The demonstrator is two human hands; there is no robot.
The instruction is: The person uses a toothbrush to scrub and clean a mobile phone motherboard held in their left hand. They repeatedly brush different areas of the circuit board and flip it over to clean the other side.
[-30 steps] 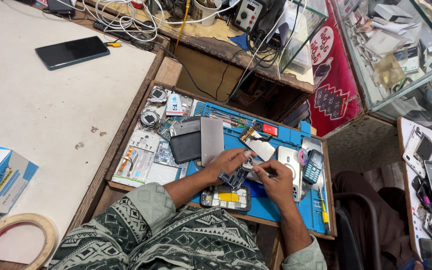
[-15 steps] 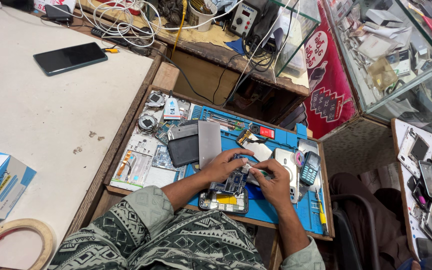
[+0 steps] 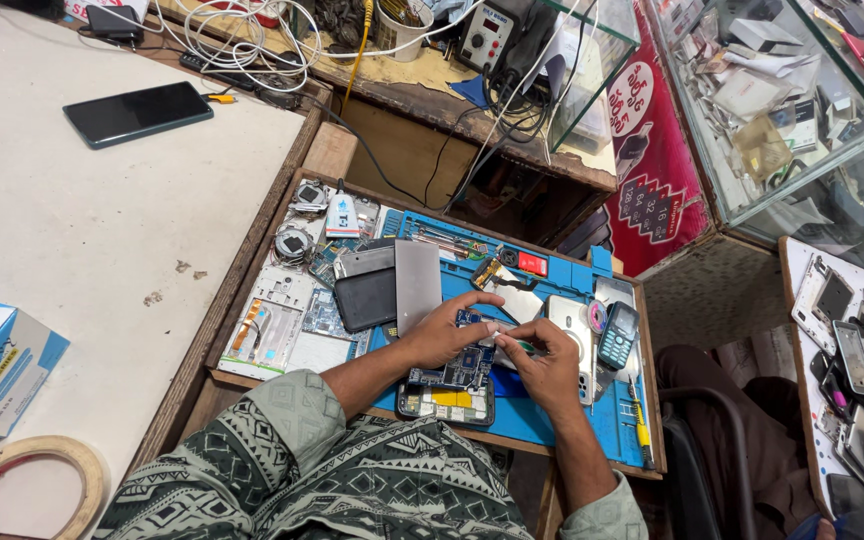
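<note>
Left hand (image 3: 444, 335) curled on opened phone (image 3: 449, 385) — right hand (image 3: 548, 362) at 3 o'clock, pinching green tool (image 3: 524, 347); blue mat (image 3: 552, 415) beneath.

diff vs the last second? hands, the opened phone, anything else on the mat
Little changed. The view shifted slightly. The left hand and right hand stay together over the opened phone on the blue mat, fingers only slightly adjusted; the right keeps a thin green-handled tool. Nothing picked up or let go. The grey metal plate, keypad phone and dark phone on the white table are unmoved.
</note>
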